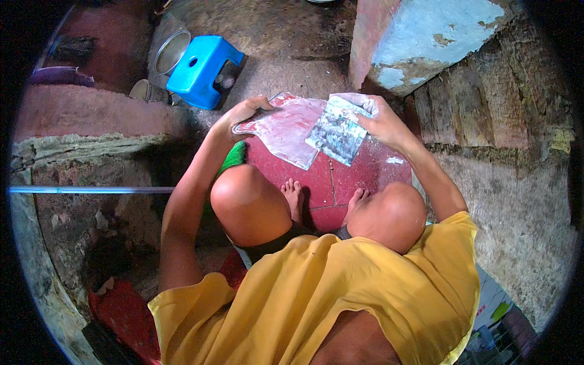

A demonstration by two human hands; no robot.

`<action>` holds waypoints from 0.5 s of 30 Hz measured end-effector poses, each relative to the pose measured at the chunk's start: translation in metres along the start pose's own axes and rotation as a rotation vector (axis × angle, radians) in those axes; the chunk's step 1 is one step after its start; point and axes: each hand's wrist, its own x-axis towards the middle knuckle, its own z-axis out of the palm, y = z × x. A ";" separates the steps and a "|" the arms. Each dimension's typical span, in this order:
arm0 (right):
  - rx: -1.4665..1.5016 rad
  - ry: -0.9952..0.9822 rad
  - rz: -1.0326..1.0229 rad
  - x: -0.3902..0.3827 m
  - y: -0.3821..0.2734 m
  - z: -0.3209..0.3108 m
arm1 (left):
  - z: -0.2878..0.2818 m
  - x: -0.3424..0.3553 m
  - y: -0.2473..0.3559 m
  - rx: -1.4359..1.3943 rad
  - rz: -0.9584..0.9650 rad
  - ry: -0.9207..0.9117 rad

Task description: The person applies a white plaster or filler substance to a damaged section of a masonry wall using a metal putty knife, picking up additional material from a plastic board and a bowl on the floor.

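My left hand point(246, 114) grips the left edge of a flat, pinkish-red sheet point(286, 125) smeared with something white, its thumb over the top. The sheet is held up above the red floor, tilted, with uneven edges. On the right, my right hand point(378, 120) is closed on a smaller rectangular grey-and-white sheet point(339, 131), mottled and powdery-looking. That smaller piece overlaps the right end of the pinkish one. White residue shows on my right fingers. Whether the two sheets are pressed together or only overlap in view, I cannot tell.
A blue plastic stool point(204, 70) stands beyond my left hand, beside a round clear lid point(173, 52) and a pale bowl-like container point(149, 91). Something green point(234, 157) lies by my left knee. A rough wall point(499, 97) rises on the right.
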 end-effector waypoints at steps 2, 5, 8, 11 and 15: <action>0.026 -0.035 -0.019 -0.003 -0.006 0.003 | 0.016 -0.003 0.004 -0.059 -0.046 0.005; 0.400 -0.017 0.021 -0.015 -0.026 0.006 | 0.004 -0.001 0.005 0.182 0.070 0.076; 0.296 0.174 -0.170 -0.039 -0.070 -0.003 | -0.015 -0.010 -0.003 0.092 0.252 0.218; -0.130 0.475 -0.370 -0.074 -0.062 -0.035 | -0.012 -0.036 0.006 -0.234 0.363 0.189; -0.105 0.670 -0.402 -0.099 -0.082 -0.043 | 0.010 -0.085 0.003 -0.499 0.489 0.229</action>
